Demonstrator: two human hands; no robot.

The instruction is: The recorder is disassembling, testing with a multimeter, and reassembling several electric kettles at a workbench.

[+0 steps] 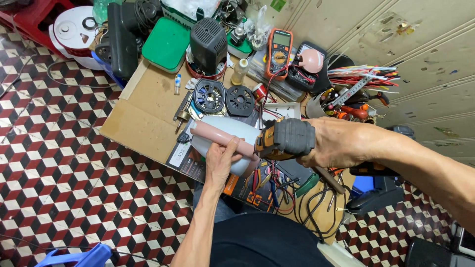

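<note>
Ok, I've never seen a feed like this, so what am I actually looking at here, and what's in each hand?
There is no machine: this is one camera worn on a person's head, looking down at their own two bare hands. The left hand steadies a pale appliance body with a pink handle. The right hand grips an orange and grey power tool pointed at that body. Beneath them a sheet of cardboard lies on the patterned tile floor. On and around it are two round black vented parts, an orange multimeter and a container of hand tools.
</note>
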